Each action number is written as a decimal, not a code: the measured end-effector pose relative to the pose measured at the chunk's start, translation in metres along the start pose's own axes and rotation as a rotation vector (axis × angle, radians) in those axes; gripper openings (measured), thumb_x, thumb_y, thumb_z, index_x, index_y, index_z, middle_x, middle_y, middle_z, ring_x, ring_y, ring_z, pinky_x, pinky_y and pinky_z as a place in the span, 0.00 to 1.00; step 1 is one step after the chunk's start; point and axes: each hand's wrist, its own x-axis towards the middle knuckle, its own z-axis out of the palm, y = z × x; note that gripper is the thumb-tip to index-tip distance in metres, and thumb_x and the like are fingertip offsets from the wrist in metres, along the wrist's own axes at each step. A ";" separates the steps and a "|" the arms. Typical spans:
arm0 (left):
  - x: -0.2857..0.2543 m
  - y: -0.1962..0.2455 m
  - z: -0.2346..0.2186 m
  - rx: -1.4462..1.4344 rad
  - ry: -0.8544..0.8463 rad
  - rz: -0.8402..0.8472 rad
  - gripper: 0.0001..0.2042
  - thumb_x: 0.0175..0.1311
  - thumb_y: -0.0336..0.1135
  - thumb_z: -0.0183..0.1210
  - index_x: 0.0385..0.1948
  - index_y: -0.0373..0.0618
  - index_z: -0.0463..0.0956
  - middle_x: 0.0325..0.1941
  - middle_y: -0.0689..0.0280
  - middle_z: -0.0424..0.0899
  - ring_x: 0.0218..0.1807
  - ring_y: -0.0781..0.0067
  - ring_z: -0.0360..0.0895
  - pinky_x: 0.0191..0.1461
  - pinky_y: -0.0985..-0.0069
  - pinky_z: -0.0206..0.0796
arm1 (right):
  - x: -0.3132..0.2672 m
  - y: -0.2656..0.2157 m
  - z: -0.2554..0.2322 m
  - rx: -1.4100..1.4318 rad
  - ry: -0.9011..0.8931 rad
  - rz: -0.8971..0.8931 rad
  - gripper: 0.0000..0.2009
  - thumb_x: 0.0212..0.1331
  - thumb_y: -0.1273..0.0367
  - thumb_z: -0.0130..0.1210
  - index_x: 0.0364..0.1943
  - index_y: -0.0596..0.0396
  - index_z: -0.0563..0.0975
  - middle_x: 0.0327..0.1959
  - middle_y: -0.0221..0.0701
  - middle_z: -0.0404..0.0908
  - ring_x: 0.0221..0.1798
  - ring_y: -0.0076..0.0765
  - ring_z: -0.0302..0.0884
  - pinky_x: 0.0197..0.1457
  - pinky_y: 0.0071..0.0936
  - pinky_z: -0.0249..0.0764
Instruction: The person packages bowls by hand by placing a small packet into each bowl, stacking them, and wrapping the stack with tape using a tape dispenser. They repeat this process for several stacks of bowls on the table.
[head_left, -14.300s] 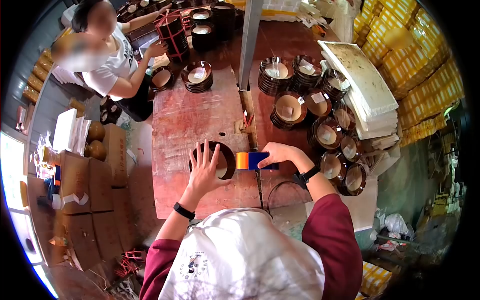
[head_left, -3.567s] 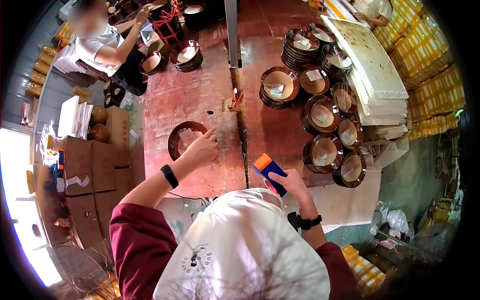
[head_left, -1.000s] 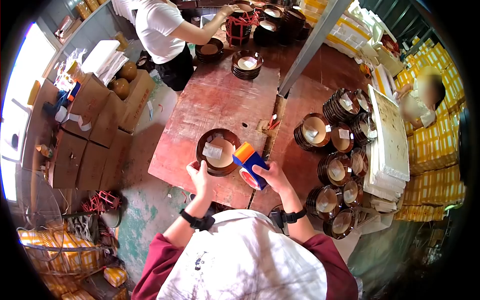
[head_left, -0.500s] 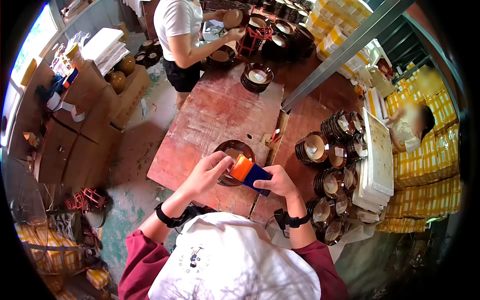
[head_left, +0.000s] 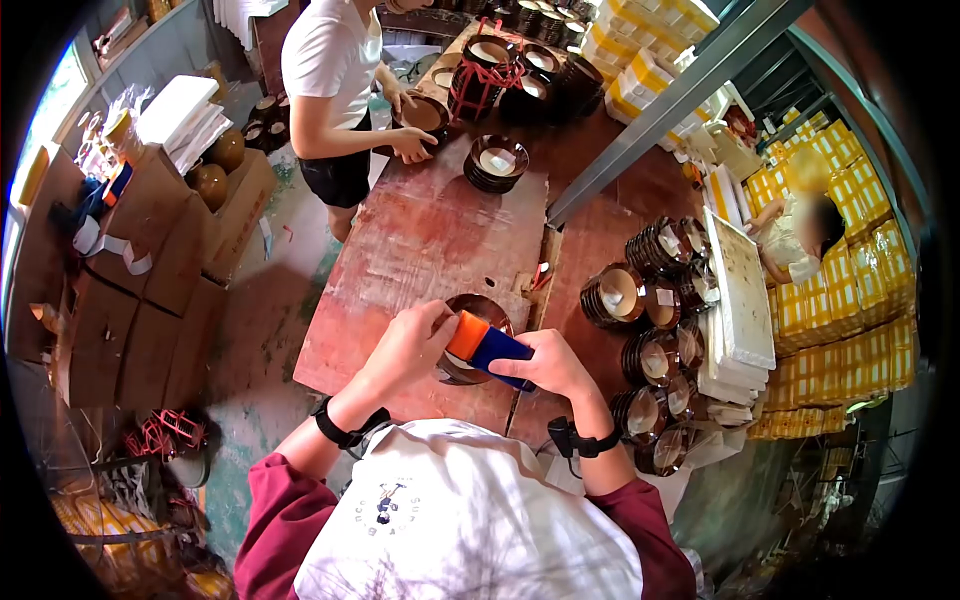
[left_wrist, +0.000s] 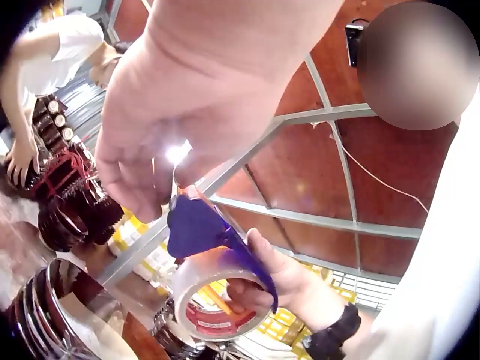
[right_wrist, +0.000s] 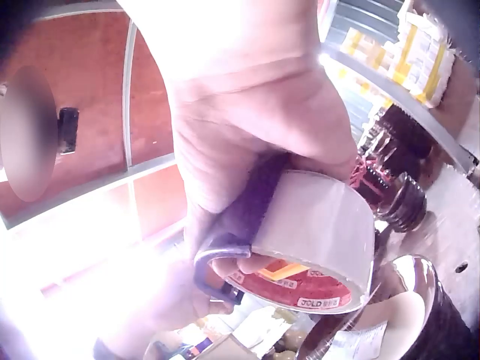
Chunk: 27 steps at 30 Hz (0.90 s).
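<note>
My right hand [head_left: 557, 363] grips a blue-and-orange tape dispenser [head_left: 505, 358], its fingers reaching through the roll of clear tape [right_wrist: 319, 225] in the right wrist view. At the dispenser's orange end, my left hand [head_left: 412, 343] pinches the tape's free end with thumb and fingers; a shiny bit of film [left_wrist: 178, 155] glints there in the left wrist view. Right under both hands stands a dark brown bowl [head_left: 492, 307] with a beige inside, partly hidden by them. In the right wrist view a printed label [right_wrist: 358, 342] lies in that bowl.
Several bowl stacks [head_left: 612, 291] stand on the right of the red table [head_left: 385, 290], beside white foam boards [head_left: 738, 290]. A metal post [head_left: 660, 120] rises behind. Another person [head_left: 330, 110] handles a bowl at the far left; someone else [head_left: 795, 235] is at the right.
My left hand has gone from beside the bowl to the dispenser's orange end, and the dispenser now overlaps the bowl. The person at far left has lowered a bowl to the table.
</note>
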 end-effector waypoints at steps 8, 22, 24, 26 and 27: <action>0.016 -0.056 0.015 0.071 0.139 0.041 0.07 0.69 0.27 0.55 0.31 0.33 0.75 0.24 0.56 0.81 0.29 0.67 0.81 0.34 0.67 0.71 | 0.002 0.007 -0.011 -0.056 -0.065 -0.037 0.24 0.53 0.52 0.74 0.38 0.62 0.85 0.22 0.34 0.81 0.27 0.21 0.77 0.38 0.26 0.76; 0.013 -0.050 0.003 -0.505 -0.226 -0.164 0.18 0.80 0.44 0.51 0.41 0.36 0.81 0.36 0.69 0.84 0.37 0.81 0.78 0.44 0.79 0.72 | -0.008 0.028 -0.041 0.191 -0.139 -0.036 0.19 0.51 0.60 0.77 0.32 0.64 0.84 0.23 0.23 0.81 0.29 0.16 0.77 0.35 0.20 0.74; 0.007 -0.030 0.010 -0.540 -0.220 -0.134 0.17 0.80 0.44 0.51 0.43 0.38 0.81 0.37 0.69 0.84 0.37 0.81 0.78 0.44 0.79 0.72 | -0.008 0.024 -0.038 0.218 -0.151 -0.033 0.20 0.51 0.59 0.77 0.32 0.64 0.83 0.23 0.23 0.81 0.29 0.15 0.76 0.35 0.20 0.74; 0.009 -0.031 0.012 -0.537 -0.249 -0.148 0.16 0.80 0.45 0.52 0.48 0.39 0.78 0.39 0.70 0.83 0.39 0.83 0.78 0.44 0.80 0.72 | -0.009 0.022 -0.037 0.186 -0.162 -0.050 0.21 0.51 0.58 0.77 0.34 0.65 0.83 0.23 0.23 0.80 0.30 0.14 0.75 0.35 0.20 0.74; 0.010 -0.029 0.013 -0.549 -0.255 -0.161 0.15 0.79 0.44 0.53 0.49 0.40 0.77 0.40 0.70 0.83 0.40 0.83 0.78 0.45 0.80 0.72 | -0.009 0.022 -0.037 0.170 -0.168 -0.060 0.22 0.51 0.58 0.77 0.36 0.65 0.83 0.23 0.22 0.80 0.30 0.14 0.74 0.36 0.21 0.74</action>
